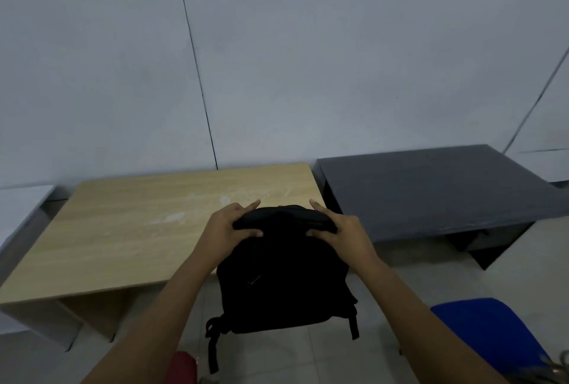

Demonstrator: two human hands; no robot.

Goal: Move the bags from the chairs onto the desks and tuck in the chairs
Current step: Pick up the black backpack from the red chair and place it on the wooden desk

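Pale grey wall (308, 60) across the whole upper half, crossed by a thin dark seam left of centre.

Below it, light wood worktop (138, 229) against the wall, bare but for faint whitish smears near its middle. Just beside it on the right, dark grey worktop (431, 186), lower-looking, also against the wall. Sliver of a white worktop (21, 205) at the far left edge.

Tiled floor (400, 285) in front of both worktops.

Blue chair (486, 331) at the lower right, only the padded part visible, well apart from the wood worktop. Small red shape (181, 366) at the bottom edge, too cut off to identify.

Black backpack (283, 285) held up in the air, upright, its top level with the near right corner of the wood worktop, its body hanging in front of that edge over the floor. Straps dangling loose below at both sides.

Left hand (231, 226) gripping the top left of the backpack, thumb at the near side, fingers curled over the top. Right hand (338, 226) clamped likewise on the top right, index finger pointing forward.
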